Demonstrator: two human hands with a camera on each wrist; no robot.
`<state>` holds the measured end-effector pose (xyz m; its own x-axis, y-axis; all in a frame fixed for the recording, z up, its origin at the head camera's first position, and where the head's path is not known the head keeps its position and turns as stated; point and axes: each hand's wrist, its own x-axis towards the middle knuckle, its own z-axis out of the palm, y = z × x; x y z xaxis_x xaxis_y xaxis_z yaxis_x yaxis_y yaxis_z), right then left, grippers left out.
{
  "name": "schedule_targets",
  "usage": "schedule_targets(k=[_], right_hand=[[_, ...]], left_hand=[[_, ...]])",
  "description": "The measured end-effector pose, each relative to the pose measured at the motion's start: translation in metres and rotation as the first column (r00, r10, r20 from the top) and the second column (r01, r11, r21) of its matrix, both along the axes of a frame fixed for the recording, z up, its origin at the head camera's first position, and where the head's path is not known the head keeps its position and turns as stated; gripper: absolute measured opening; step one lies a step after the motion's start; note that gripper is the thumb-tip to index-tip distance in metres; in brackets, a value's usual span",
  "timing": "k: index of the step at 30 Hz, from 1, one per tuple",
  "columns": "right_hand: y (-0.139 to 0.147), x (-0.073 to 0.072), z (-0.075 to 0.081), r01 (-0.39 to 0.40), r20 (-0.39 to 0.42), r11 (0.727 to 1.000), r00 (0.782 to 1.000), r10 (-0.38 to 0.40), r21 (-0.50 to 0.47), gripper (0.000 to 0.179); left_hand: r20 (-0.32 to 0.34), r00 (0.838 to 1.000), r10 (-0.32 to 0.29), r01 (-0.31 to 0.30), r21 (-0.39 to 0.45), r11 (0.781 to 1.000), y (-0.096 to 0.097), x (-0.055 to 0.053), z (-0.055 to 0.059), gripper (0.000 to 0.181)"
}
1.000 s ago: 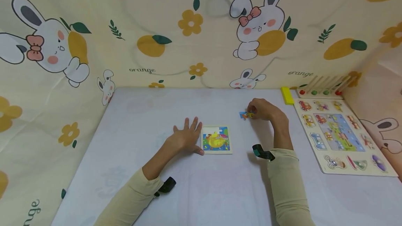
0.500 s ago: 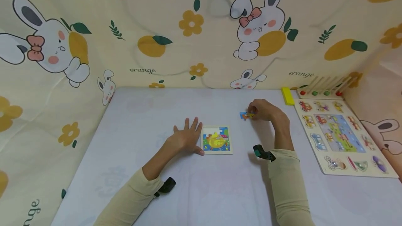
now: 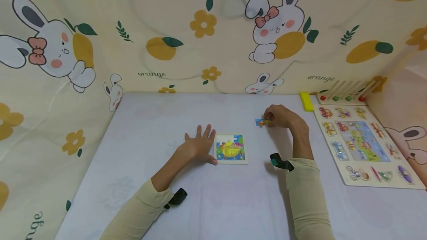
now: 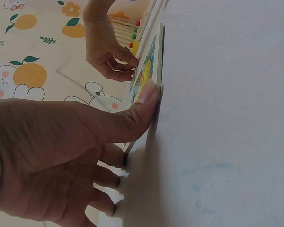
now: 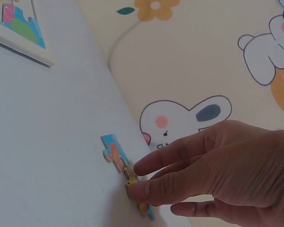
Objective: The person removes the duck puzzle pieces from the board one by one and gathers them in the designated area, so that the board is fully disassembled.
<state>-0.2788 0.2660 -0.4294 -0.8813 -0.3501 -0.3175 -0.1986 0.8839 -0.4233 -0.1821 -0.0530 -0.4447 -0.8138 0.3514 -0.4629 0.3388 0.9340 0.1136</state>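
A small square jigsaw puzzle (image 3: 230,149) with a yellow duck picture lies in a pale frame on the table. A bare white patch shows at its upper left. My left hand (image 3: 197,147) rests spread at its left edge, and the thumb touches the frame in the left wrist view. Farther back and to the right, my right hand (image 3: 280,116) pinches a jigsaw piece (image 5: 132,180) of yellow and blue between thumb and finger. A blue and orange jigsaw piece (image 5: 114,150) sits against it; whether the two are joined I cannot tell.
At the right lies a large wooden picture board (image 3: 337,173) with vehicles and figures. Behind it stands a rack of wooden rods (image 3: 347,92) with red and green beads. A yellow block (image 3: 306,101) lies beside that rack. A printed rabbit cloth (image 3: 180,21) hangs behind the table.
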Motion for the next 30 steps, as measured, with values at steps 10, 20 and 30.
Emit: schedule_targets(k=[10, 20, 30], right_hand=[[-0.005, 0.005, 0.020, -0.047, -0.054, 0.998, 0.997, 0.048, 0.032, 0.035], [-0.044, 0.023, 0.042, -0.154, -0.006, 0.988, 0.988, 0.154, 0.000, 0.033], [-0.089, 0.028, 0.032, -0.375, 0.140, 0.925, 0.921, 0.364, 0.061, 0.037]], left_hand=[[0.000, 1.000, -0.003, 0.003, 0.009, 1.000, 0.001, -0.001, 0.000, 0.114], [-0.001, 1.000, 0.000, 0.000, 0.004, 1.000, -0.001, 0.000, -0.001, 0.114], [-0.005, 1.000, -0.004, 0.004, -0.010, 1.000, -0.001, 0.001, 0.000, 0.113]])
